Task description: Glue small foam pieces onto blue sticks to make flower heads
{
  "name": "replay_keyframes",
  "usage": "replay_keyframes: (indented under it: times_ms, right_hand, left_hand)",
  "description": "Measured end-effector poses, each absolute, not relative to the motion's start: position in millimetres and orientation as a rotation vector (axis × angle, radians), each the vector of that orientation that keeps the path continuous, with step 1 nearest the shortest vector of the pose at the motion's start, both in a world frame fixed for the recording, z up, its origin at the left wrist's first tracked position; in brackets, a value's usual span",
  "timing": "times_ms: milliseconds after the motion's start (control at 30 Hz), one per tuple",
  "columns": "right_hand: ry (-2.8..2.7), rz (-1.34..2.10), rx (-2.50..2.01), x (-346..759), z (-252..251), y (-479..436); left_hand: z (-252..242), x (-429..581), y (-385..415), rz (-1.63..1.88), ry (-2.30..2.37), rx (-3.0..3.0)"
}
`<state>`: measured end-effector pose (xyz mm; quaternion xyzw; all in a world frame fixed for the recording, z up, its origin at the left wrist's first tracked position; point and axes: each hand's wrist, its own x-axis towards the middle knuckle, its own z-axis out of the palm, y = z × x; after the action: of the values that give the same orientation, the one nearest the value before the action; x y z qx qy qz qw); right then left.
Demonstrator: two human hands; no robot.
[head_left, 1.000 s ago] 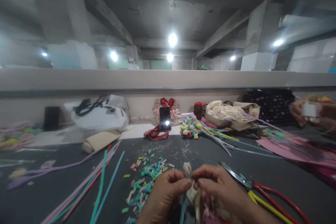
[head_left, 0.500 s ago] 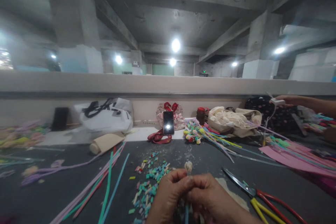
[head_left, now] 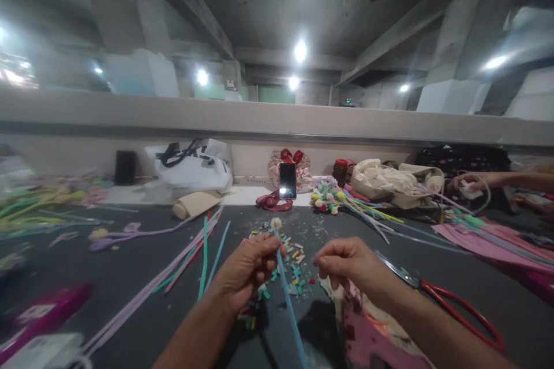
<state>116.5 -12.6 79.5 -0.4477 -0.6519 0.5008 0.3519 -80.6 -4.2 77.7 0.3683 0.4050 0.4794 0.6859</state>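
My left hand [head_left: 246, 270] is closed on a thin blue stick [head_left: 287, 300] that carries a small cream bud [head_left: 276, 223] at its top end. The stick slants down toward me between my arms. My right hand [head_left: 346, 261] hovers just to the right with thumb and fingers pinched together; what it holds, if anything, is too small to see. Below my right wrist lies a pink and cream bag [head_left: 367, 334] of material. Several short coloured stick offcuts [head_left: 294, 259] are scattered on the dark table [head_left: 112, 277] under my hands.
Red-handled scissors [head_left: 437, 300] lie right of my right hand. Long coloured sticks [head_left: 203, 248] run along the left. At the back stand a phone [head_left: 287, 180], a white bag [head_left: 194, 167], a bunch of finished flower sticks [head_left: 333, 202] and a cream bag [head_left: 393, 181]. Another person's hand [head_left: 471, 181] works at the far right.
My hands have drawn apart; before they pinched together at the bud. The left hand now holds the stick alone, bud raised. The view has tilted down and left.
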Motion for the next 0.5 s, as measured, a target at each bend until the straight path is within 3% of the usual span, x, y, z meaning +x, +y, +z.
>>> replay_keyframes:
  times_ms: [500]
  right_hand:
    - [-2.145, 0.808, -1.242, 118.0, 62.5, 29.8]
  left_hand:
    - [55.2, -87.8, 3.5, 0.985, 0.811, 0.705]
